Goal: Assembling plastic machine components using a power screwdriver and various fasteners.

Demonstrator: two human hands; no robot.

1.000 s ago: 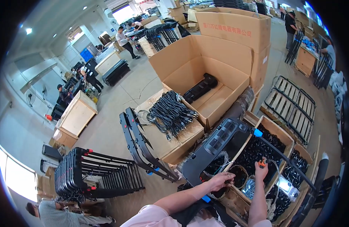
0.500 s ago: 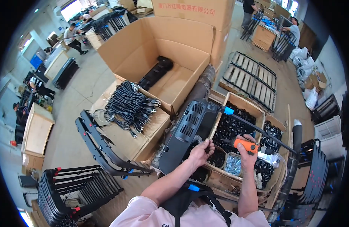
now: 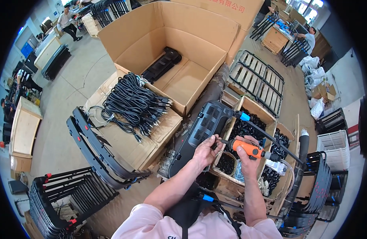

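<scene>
My right hand [image 3: 247, 159] grips an orange powered screwdriver [image 3: 247, 148] with a hose trailing from its rear toward the right. Its tip points left at the edge of a long black plastic housing [image 3: 199, 133] with vent slots, which lies diagonally across the work area. My left hand [image 3: 205, 151] rests against the housing's lower right edge, fingertips pinched close to the screwdriver tip. Whether it holds a small part I cannot tell. Under both hands stand wooden compartment boxes [image 3: 253, 107] of small black parts.
A pile of black cables [image 3: 131, 105] lies on flat cardboard to the left. A large open cardboard box [image 3: 173, 51] behind holds one black housing. Curved black frames [image 3: 96, 149] and stacked racks [image 3: 68, 199] stand at the left, metal grids [image 3: 255, 79] at right. People work in the far corners.
The view has swung down and closer onto the housing. My right hand has brought the orange screwdriver up to the housing edge, and my left hand has moved to meet its tip.
</scene>
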